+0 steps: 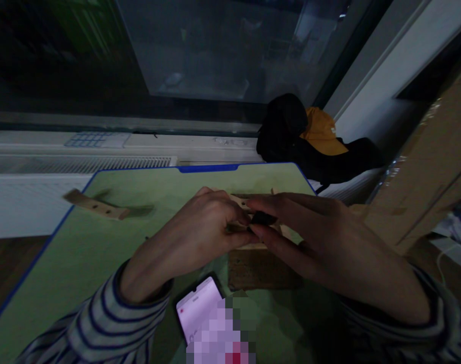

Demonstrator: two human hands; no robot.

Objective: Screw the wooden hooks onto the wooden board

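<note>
My left hand (210, 227) has its fingers curled in over pale wooden pieces (249, 246), and what its fingertips pinch is hidden. Opposite it, my right hand (312, 235) pinches a small dark object (264, 218) between thumb and fingers; its kind cannot be made out. The fingertips of both hands nearly meet there. One pale wooden slat (238, 200) with a dark hole shows just beyond them. Beneath the pieces lies a brown wooden block (259, 270), partly covered by the hands.
A curved wooden slat (97, 206) with two holes lies at the green table's (154, 184) left edge. A lit phone (198, 308) lies near me, partly pixelated. Behind are a radiator (33, 202), a window, and a dark bag (287, 126) with an orange cap (323, 131). Cardboard (423, 146) stands right.
</note>
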